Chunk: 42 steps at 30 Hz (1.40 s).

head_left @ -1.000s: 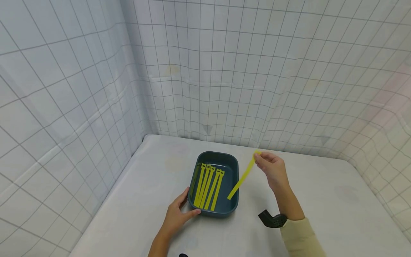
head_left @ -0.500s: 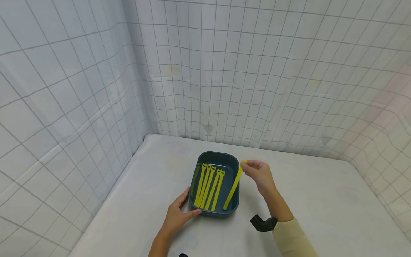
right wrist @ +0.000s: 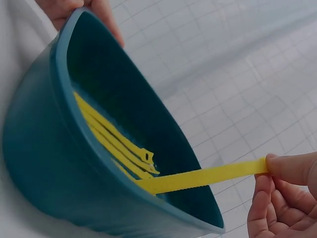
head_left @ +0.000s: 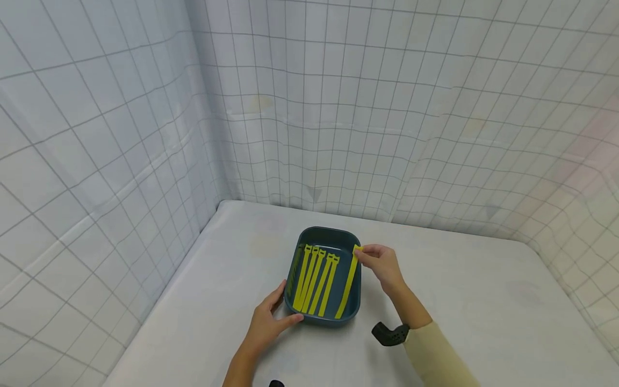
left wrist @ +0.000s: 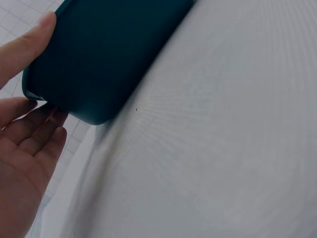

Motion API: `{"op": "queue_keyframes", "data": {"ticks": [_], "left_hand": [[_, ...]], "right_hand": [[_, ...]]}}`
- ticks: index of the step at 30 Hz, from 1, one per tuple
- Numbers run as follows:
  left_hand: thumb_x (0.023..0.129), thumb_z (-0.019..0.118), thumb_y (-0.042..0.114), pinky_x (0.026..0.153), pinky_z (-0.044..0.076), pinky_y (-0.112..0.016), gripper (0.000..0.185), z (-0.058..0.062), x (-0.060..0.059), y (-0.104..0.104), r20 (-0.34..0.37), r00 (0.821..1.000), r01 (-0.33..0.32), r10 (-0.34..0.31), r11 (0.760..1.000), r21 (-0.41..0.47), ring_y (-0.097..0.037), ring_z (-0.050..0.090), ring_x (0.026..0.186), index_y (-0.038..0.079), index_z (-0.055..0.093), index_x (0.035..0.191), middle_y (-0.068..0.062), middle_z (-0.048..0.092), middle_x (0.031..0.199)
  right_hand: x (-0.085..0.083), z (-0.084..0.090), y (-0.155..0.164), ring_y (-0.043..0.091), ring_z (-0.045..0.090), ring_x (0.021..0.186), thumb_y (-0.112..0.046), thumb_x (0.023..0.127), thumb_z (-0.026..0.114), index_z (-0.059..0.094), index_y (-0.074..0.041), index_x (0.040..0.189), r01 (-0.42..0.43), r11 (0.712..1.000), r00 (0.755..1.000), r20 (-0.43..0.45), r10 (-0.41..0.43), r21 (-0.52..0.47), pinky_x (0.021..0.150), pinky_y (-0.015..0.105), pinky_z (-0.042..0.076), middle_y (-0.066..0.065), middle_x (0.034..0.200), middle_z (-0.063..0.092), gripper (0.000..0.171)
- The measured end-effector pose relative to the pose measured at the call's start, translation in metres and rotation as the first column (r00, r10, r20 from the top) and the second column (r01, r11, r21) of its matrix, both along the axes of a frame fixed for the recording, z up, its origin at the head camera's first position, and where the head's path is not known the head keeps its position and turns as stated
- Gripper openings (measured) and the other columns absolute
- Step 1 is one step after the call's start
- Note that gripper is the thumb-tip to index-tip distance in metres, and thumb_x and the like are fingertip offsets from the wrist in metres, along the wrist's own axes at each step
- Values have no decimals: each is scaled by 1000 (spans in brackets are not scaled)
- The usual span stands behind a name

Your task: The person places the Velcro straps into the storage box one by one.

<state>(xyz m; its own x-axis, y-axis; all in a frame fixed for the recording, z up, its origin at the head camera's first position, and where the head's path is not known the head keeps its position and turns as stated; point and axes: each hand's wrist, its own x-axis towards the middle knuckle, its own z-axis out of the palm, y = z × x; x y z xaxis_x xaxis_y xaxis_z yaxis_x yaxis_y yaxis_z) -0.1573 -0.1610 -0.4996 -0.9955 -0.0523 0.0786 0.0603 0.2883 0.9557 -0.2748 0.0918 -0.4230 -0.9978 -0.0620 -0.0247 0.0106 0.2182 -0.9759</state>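
In the head view a dark teal bin [head_left: 325, 322] stands on the white surface. My left hand [head_left: 267, 325] holds its near left corner, thumb on the near side and fingers along the left side. Several yellow cable ties [head_left: 329, 286] with slotted heads lie lengthwise in it. At the bin's right side my right hand [head_left: 382, 266] pinches the head end of another yellow cable tie [head_left: 347, 285], which slants down into the bin. In the right wrist view this tie [right wrist: 208, 175] runs from thumb and fingertips over the rim. Its far end is hidden inside.
A white cloth [head_left: 474, 301] covers the table. White grid-patterned curtains [head_left: 338, 107] hang at the back and both sides. A black wrist device [head_left: 390, 334] is on the right wrist, beside a pale sleeve [head_left: 437, 355].
My right hand has moved left and slightly down, bringing the cable tie from the bin's right rim to inside it. The left hand and bin have stayed put.
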Motion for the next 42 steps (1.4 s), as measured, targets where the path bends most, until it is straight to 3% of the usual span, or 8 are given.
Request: {"op": "queue_keyframes", "data": {"ticks": [6, 13, 17, 29, 37, 39, 42], "left_hand": [[69, 82, 28, 104, 32, -35, 88, 4, 1, 0, 8, 1000, -3, 3, 1000, -15, -26, 33, 130, 6, 36, 141, -11, 36, 143], [71, 80, 16, 103, 32, -40, 84, 31, 11, 6, 11, 1000, 6, -6, 1000, -9, -33, 34, 128, -5, 35, 138, -19, 36, 140], [72, 80, 16, 103, 33, -39, 82, 38, 14, 8, 1, 1000, 10, -10, 1000, -19, -32, 34, 128, -5, 36, 138, -19, 37, 140], [71, 80, 16, 103, 32, -39, 83, 38, 14, 8, 2, 1000, 9, -9, 1000, 4, -33, 34, 128, -5, 36, 137, -20, 37, 140], [69, 82, 21, 104, 32, -33, 87, 4, 2, 3, 0, 1000, -7, 7, 1000, 13, -25, 33, 130, 3, 36, 140, -12, 36, 142], [69, 82, 20, 104, 32, -33, 87, 5, 2, 3, -5, 1000, -5, 5, 1000, 15, -26, 34, 130, 2, 36, 140, -12, 36, 142], [70, 81, 17, 103, 33, -37, 84, 18, 7, 5, -20, 1000, 3, -2, 1000, 19, -30, 35, 129, -3, 37, 138, -16, 37, 141]], "right_hand": [[-7, -4, -6, 22, 62, 80, -16, 85, 67, 66, 4, 94, -5, 994, 999, -36, 9, 110, 81, 35, 53, 10, 86, 66, 22], [-16, -8, -12, 20, 61, 76, -14, 85, 67, 66, 5, 92, -19, 984, 998, -53, 29, 178, 76, 33, 55, 9, 83, 66, 20], [-20, -10, -13, 18, 59, 72, -13, 83, 68, 66, 4, 89, -18, 978, 998, -50, 29, 207, 72, 31, 55, 8, 80, 65, 19], [-31, -13, -13, 19, 58, 73, -14, 83, 69, 65, 4, 88, -24, 960, 998, -41, 36, 280, 70, 31, 54, 9, 82, 65, 19], [-39, -14, -12, 18, 57, 70, -12, 82, 69, 65, 3, 84, -38, 927, 995, -71, 70, 373, 64, 29, 53, 8, 78, 64, 16], [-41, -13, -12, 18, 56, 68, -13, 81, 70, 65, 2, 82, -39, 913, 992, -91, 83, 406, 62, 29, 52, 7, 76, 63, 15], [-44, -12, -13, 17, 54, 65, -14, 80, 71, 65, 1, 79, -49, 883, 986, -118, 117, 467, 58, 27, 50, 6, 73, 62, 16]]}}
